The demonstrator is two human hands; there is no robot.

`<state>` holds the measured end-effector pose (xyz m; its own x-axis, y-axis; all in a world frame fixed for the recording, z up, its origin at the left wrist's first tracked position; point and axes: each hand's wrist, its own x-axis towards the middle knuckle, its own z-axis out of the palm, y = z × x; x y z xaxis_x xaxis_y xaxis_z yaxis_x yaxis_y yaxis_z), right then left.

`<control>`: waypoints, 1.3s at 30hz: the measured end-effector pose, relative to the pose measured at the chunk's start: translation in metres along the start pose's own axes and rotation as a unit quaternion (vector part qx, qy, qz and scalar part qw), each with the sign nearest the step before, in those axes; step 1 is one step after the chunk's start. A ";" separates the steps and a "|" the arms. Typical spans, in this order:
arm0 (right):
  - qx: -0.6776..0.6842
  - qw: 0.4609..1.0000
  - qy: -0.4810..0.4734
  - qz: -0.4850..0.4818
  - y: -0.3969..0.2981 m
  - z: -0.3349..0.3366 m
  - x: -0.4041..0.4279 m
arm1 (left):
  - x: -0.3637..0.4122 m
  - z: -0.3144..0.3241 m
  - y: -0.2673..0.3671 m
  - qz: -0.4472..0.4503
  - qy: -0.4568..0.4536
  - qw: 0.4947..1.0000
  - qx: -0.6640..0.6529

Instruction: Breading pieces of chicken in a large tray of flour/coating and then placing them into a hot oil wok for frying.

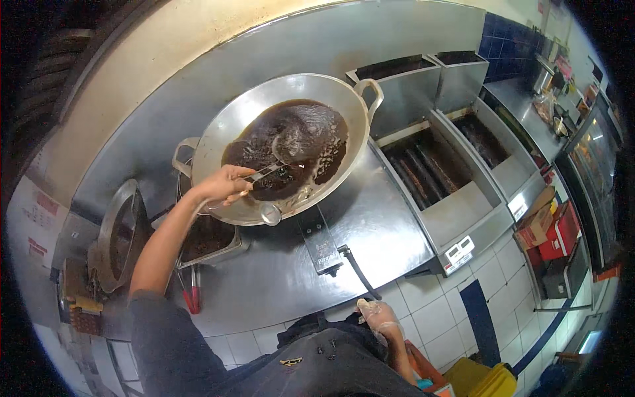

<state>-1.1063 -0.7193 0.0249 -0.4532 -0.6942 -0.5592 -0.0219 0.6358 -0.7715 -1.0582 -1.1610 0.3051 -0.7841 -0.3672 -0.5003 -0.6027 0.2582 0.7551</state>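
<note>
A large metal wok [292, 84] with two loop handles holds dark brown oil [263, 129], with pale foam along its near right side. My left hand [225, 186] grips the handle of a skimmer [270, 171]; the round head lies in the oil and is hard to make out. Just beyond my fingers, a round dial thermometer [270, 214] rests at the wok's near rim. My right hand [379, 317], in a clear plastic glove, hangs low by my body, past the counter's edge. Something whitish shows at its fingertips; whether it is held or stuck on is unclear.
A gas burner's control box [320, 243] and black hose [359, 273] lie before the wok. Red-handled tongs [193, 293] lie left, below a square container [213, 243]. Another pan [119, 238] leans further left. Deep fryers [431, 164] stand right.
</note>
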 end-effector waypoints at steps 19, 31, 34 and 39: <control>-0.048 0.999 0.013 0.007 -0.013 -0.037 -0.006 | 0.027 0.030 0.034 0.100 0.012 0.992 -0.071; 0.000 0.999 0.035 0.031 -0.017 -0.039 -0.018 | 0.030 0.038 0.052 0.123 0.021 0.990 -0.063; -0.041 0.998 0.029 0.026 -0.019 -0.041 -0.020 | 0.029 0.038 0.046 0.109 0.038 0.987 -0.113; -0.086 0.996 0.030 -0.003 -0.027 -0.045 -0.020 | 0.026 0.030 0.028 0.130 0.025 0.977 -0.168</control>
<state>-1.1363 -0.7071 0.0702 -0.5046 -0.6798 -0.5322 -0.1753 0.6842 -0.7079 -1.0997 -1.1361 0.3005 -0.8908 -0.3739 -0.2581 -0.2949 0.0435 0.9545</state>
